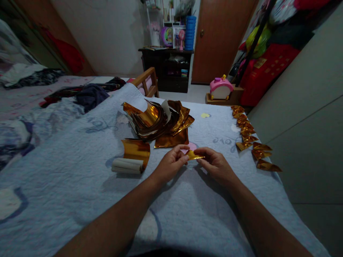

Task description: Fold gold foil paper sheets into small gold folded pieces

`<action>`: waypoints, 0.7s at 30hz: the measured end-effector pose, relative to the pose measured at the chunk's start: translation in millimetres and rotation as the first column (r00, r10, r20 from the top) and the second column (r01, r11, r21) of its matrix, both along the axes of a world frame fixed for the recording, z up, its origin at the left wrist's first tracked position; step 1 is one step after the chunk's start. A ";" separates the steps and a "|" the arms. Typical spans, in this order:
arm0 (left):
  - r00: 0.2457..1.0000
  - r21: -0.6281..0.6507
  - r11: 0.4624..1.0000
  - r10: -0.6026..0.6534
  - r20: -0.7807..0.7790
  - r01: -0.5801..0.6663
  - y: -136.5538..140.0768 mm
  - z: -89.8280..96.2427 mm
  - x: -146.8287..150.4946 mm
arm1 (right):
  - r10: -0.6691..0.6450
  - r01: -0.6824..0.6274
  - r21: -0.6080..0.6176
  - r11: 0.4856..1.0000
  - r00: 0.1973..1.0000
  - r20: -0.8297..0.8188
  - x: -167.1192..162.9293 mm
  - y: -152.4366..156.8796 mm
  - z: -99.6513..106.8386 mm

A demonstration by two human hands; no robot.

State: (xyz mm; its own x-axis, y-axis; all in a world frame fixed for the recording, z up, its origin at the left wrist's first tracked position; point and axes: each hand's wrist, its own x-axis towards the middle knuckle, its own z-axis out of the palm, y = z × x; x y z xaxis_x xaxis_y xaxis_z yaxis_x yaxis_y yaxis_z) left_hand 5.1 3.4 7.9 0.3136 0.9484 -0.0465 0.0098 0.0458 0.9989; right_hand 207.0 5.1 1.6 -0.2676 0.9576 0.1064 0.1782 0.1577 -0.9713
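Observation:
Between my two hands is a small folded piece of gold foil paper (194, 155), held just above the bedspread. My left hand (174, 160) pinches its left end between thumb and fingers. On the other end, my right hand (213, 162) closes its thumb and fingers. Beyond my hands lies a fanned, curled pile of gold foil sheets (152, 117), some showing pale backs. Left of my left hand rests a curled stack of sheets (136, 151) with its near edge rolled over, pale side out. Folded gold foil pieces (246, 134) form a row along the right edge.
A blue patterned bedspread (80, 192) covers the surface under everything. Dark clothes (91, 96) lie at the far left. A wooden rail (148, 80), a dark cabinet (166, 67) and a pink toy case (221, 87) stand past the far edge. A pale panel (308, 125) flanks the right side.

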 end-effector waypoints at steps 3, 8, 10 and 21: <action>0.999 0.059 0.998 -0.017 -0.029 0.019 -0.1 1.0 -0.3 | 0.000 0.000 -0.015 1.000 1.000 -0.006 -0.3 -0.6 0.7; 0.989 0.162 0.987 0.010 -0.148 0.014 0.3 -0.6 -2.0 | -0.012 0.013 -0.016 1.000 1.000 0.023 -2.4 -1.4 3.8; 0.985 0.191 0.981 0.013 -0.170 0.020 0.3 -0.8 -2.0 | -0.007 0.007 -0.015 1.000 1.000 0.023 -3.1 -1.8 5.5; 0.995 0.122 0.991 0.060 -0.077 -0.051 0.7 2.6 -3.0 | 0.052 -0.051 -0.087 0.995 0.998 0.017 -2.6 -2.7 9.6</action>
